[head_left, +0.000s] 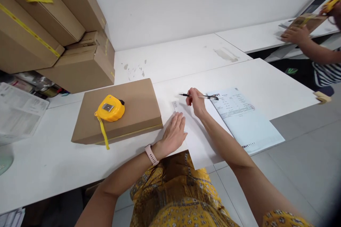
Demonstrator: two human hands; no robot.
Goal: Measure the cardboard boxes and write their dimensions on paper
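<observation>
My right hand grips a black-and-clear pen above a white sheet of paper, its tip pointing left and apart from the page. A small block of print or writing shows at the sheet's upper left corner. Flat on the sheet's left edge rests my left hand, fingers stretched out, holding nothing. Just left of it lies a closed cardboard box with a yellow tape measure on top; the end of its blade hangs over the box's front side. To the right is a light-blue printed document, partly beneath the sheet.
Stacked cardboard boxes, some with yellow tape, fill the back left. A white package stands at the left edge. At the far right, another person's hand touches a small box. The white table ends near the document.
</observation>
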